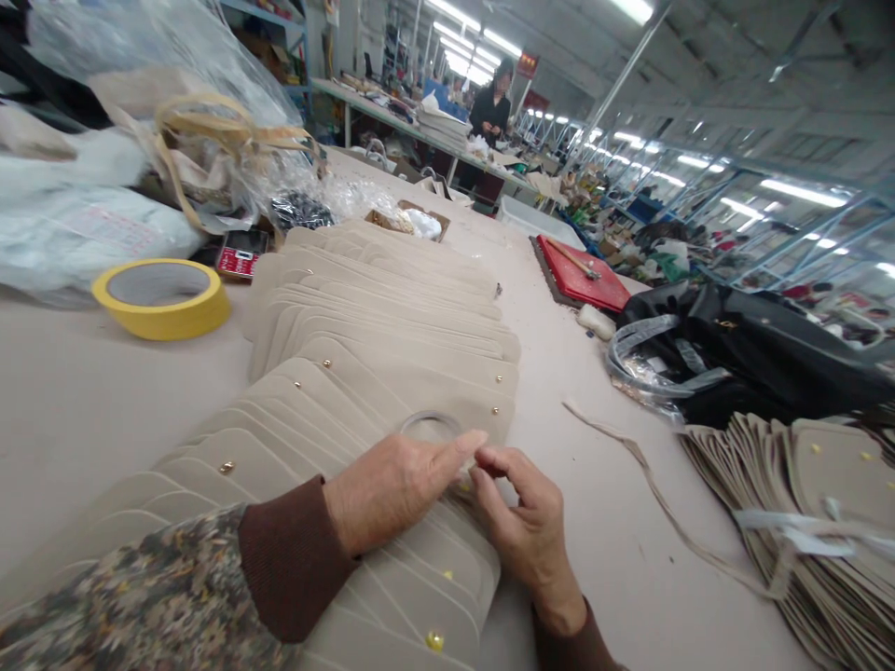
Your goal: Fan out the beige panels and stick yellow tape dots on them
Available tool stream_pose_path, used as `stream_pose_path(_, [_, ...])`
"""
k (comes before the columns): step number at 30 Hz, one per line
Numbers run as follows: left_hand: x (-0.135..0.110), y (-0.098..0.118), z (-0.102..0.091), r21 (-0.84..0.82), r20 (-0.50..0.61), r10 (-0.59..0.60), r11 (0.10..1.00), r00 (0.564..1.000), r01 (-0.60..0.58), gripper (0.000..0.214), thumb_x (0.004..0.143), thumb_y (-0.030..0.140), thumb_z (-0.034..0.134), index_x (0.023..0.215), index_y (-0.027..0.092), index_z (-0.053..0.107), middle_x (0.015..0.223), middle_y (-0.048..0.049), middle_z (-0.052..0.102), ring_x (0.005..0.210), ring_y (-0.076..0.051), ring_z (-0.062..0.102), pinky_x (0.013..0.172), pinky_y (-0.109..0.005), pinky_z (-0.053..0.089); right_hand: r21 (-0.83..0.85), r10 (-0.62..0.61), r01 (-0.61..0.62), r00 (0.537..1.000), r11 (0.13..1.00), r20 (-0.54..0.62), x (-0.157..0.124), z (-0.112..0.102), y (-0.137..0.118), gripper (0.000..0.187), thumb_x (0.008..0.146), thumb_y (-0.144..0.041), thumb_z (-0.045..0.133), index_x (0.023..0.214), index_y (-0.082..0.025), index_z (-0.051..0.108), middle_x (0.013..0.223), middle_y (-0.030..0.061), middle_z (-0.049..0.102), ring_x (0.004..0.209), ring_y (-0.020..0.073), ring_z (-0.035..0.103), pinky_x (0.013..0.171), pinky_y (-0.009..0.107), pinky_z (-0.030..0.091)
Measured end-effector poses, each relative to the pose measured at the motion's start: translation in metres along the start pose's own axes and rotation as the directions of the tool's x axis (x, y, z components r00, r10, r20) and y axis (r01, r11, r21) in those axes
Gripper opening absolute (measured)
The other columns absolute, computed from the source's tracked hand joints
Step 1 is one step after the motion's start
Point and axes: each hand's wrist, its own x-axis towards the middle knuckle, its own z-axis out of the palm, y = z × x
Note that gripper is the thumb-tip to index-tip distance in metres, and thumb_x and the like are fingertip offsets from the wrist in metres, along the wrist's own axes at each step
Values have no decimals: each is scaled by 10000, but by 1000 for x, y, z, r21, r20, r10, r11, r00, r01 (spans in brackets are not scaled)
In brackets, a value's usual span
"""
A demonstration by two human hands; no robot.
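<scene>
A long fanned row of beige leather flaps [378, 326] with small brass studs lies across the table [84, 401]. My left hand [395, 485] rests on the near flaps, its fingers pressed down at the edge of a clear tape roll [430, 426]. My right hand [528, 531] meets it fingertip to fingertip, thumb and fingers pinched on something too small to make out. Both sleeves are brown-cuffed.
A yellow tape roll [162, 296] sits at the left, with plastic bags [140, 112] behind it. A red board [584, 275], a black bag [762, 349] and a second tied stack of beige flaps [811, 522] lie at the right. A loose beige strip [657, 494] crosses the table. A person [491, 107] stands far back.
</scene>
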Motion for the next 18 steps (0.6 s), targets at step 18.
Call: stream_pose_path(18, [13,9,-13,-47,-11,-45,998,999,45,244,957,117,356,764,180,491,639,14,532,542,-137,492,501,-266,313,116,350,-343,936,932,-40,2,13,-12,110,806,-224,593,734,-172,659,570,-4,631,493,119,571,505,219,461])
